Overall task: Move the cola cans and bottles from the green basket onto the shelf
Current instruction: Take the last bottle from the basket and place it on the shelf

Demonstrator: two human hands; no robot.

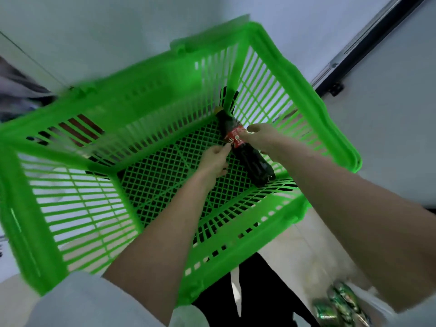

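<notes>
Near the green basket (238, 234), green cans (339, 305) blur at the frame edge. Inside, the left hand (213, 159) touches the cola bottle (247, 149) at its label with loosely curled fingers, while the right hand (264, 138) curls over it (grip unclear). The bottle lies flat, cap toward the far corner, partly hidden.

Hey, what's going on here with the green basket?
A person is reaching both hands into a green basket for a cola bottle, the only thing visible inside, lying on its side. The left hand touches the label; the right hand curls at the bottle's other side. It is not yet lifted.
</notes>
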